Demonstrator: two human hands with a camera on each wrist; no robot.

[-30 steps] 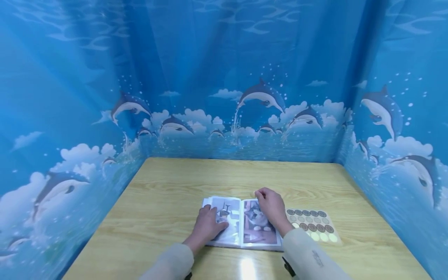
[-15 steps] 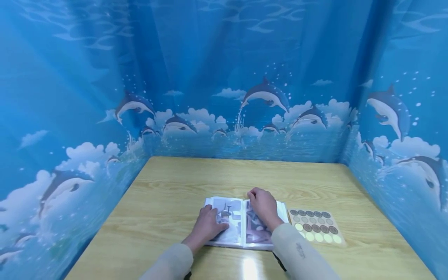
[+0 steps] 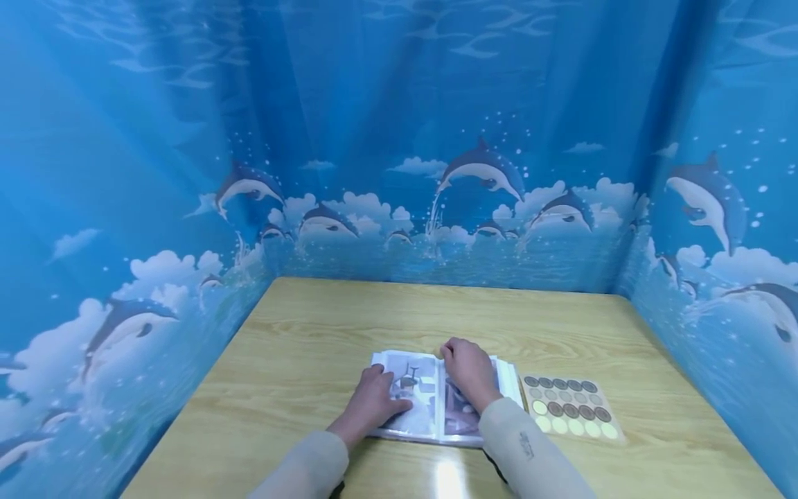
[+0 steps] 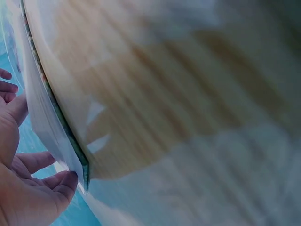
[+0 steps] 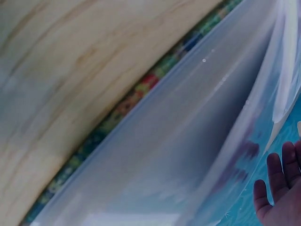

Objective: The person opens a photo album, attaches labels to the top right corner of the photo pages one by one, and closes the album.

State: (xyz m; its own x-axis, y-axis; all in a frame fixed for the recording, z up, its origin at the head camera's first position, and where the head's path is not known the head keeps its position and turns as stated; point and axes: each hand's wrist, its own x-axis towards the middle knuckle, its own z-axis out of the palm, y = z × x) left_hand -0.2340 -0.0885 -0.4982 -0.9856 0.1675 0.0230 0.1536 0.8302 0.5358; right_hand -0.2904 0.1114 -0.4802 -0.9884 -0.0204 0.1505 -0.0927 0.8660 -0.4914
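Observation:
A photo album (image 3: pixel 418 438) lies spread on the table with pictures on both pages. My left hand (image 3: pixel 369 402) rests on its left page, thumb and fingers apart; the left wrist view shows this hand (image 4: pixel 35 179) at the page edges. Over the right page is my right hand (image 3: pixel 469 367), finger and thumb together by the top of the spine, at a small pale piece (image 5: pixel 299 128). Whether they also hold the page is hidden. In the right wrist view a clear page (image 5: pixel 235 155) arches up from those beneath, beside the other fingers (image 5: pixel 277 172).
Right of the album lies a sheet (image 3: pixel 572 418) with rows of brown and pale yellow discs. A blue curtain (image 3: pixel 399 138) printed with dolphins and clouds surrounds the back and sides of the wooden table (image 3: pixel 349 312).
My right hand has moved left towards the spine, and more white shows at the album's right edge. The left hand keeps its place on the page. The head view has shifted slightly.

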